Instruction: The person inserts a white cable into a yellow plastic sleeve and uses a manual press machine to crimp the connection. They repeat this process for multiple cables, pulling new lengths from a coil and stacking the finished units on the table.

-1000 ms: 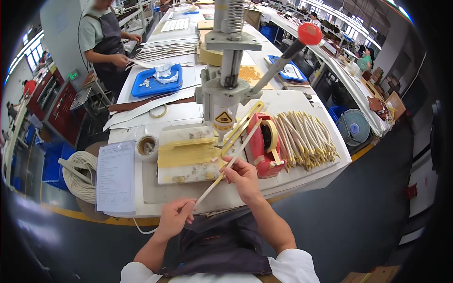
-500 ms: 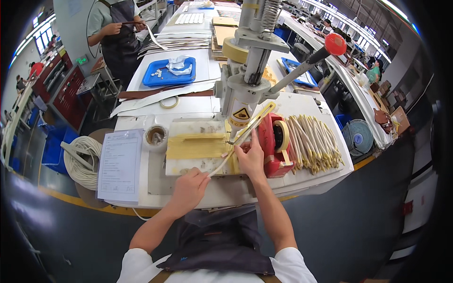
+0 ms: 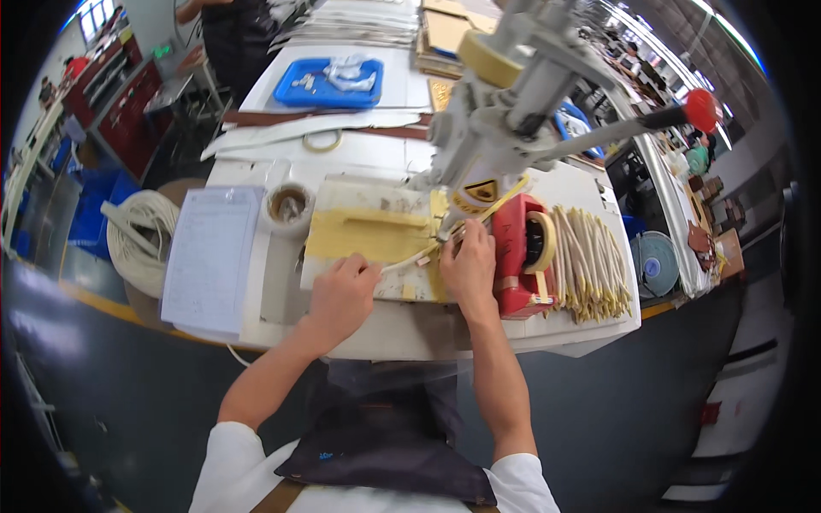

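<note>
Nearer the press (image 3: 487, 141) now, our left hand (image 3: 342, 297) pinches the cord (image 3: 400, 263); our right hand (image 3: 469, 263) curls, pinch unclear. Yellow-tipped cords (image 3: 590, 261) lie piled; this one seems unfinished.

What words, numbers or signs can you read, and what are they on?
No wording reads clearly.
Press: triangular warning sign; lettering below it blurred.
White sheet: printed rows, too small.
Red tape dispenser: dark marks, blurred.
Dark apron: blue mark, too small.
</note>
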`<state>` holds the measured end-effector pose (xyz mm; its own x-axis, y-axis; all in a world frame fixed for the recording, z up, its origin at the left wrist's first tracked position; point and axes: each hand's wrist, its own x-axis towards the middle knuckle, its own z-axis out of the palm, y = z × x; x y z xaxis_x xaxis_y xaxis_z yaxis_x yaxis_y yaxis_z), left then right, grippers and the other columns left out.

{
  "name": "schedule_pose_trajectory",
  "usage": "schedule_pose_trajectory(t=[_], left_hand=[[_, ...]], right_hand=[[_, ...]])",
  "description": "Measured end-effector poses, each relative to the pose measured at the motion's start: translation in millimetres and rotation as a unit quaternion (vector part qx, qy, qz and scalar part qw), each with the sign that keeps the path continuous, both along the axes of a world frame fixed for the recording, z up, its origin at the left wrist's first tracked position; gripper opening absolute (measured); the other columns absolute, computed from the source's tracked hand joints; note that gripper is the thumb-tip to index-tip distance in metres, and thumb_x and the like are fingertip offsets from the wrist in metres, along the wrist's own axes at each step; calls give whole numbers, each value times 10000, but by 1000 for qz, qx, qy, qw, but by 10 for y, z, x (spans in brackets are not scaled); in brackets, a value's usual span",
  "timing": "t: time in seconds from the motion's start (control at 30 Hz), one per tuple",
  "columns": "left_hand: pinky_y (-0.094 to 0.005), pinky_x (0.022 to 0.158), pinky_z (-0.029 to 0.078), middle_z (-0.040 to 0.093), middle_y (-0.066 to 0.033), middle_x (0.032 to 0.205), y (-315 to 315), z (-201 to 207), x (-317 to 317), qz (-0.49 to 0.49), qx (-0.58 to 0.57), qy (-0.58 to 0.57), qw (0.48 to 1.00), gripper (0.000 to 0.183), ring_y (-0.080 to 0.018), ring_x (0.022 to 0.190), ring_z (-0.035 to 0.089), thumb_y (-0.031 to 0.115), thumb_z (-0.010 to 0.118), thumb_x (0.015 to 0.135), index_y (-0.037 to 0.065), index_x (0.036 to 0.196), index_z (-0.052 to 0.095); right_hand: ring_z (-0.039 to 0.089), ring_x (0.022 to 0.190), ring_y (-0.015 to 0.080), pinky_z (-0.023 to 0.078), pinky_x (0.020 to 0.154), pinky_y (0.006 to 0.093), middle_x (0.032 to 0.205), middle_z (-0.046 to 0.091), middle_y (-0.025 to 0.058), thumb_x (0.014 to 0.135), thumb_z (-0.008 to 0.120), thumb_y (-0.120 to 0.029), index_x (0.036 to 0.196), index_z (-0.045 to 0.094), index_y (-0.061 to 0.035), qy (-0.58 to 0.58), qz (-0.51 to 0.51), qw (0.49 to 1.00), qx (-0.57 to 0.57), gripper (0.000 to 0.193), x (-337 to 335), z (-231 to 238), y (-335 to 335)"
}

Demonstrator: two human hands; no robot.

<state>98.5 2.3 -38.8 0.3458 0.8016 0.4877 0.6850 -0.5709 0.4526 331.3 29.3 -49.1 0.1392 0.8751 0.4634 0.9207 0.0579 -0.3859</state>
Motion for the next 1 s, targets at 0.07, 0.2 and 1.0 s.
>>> schedule_pose_trajectory(t=[0.07, 0.2, 1.0], left_hand=[[-386, 606, 503, 593, -48, 830, 23, 0, 21, -10, -6, -2, 1000, 143, -246, 741, 623, 112, 704, 836, 108, 978, 721], [-393, 638, 507, 600, -60, 853, 10, -16, 110, -19, -25, -4, 999, 160, -254, 781, 628, 109, 704, 831, 95, 989, 718], [-421, 707, 486, 593, -114, 835, 31, 144, 231, -28, -7, 2, 1000, 153, -305, 807, 602, 54, 667, 849, 47, 993, 720]], right_hand=[[550, 1083, 470, 454, 960, 503, 1293, 546, 314, 856, 636, -103, 1210, 544, 92, 2, -2, 1000, -4, 415, -1, 50, -12], [549, 1102, 471, 449, 971, 510, 1277, 547, 317, 862, 613, -78, 1193, 547, 94, 5, 6, 999, -34, 379, 85, 44, -33], [573, 1082, 447, 478, 971, 489, 1313, 530, 311, 854, 623, -143, 1219, 579, 78, 58, -4, 998, 13, 429, -17, 29, 21]])
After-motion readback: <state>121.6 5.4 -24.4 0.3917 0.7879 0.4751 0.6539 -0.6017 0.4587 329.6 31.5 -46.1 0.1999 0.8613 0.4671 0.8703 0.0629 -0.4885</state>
